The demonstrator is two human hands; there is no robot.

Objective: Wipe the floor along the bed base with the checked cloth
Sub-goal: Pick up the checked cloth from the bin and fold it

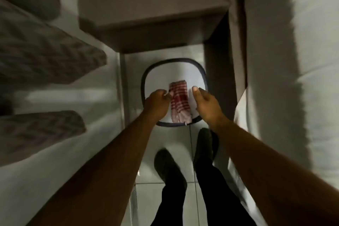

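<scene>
The red checked cloth (180,101) lies folded in a white dark-rimmed basin (199,74) on the tiled floor (161,198). The left hand (159,101) looks curled at the cloth's edge, though blur hides any grip; the right hand (206,103) hovers loosely spread beside it, holding nothing

Checked cloth (178,102), red and white, folded, lying in a white dark-rimmed basket (146,73) on the tiled floor (165,198). Left hand (157,102) curled at its edge; right hand (205,104) open beside it. Bed base (236,42) at right.
</scene>
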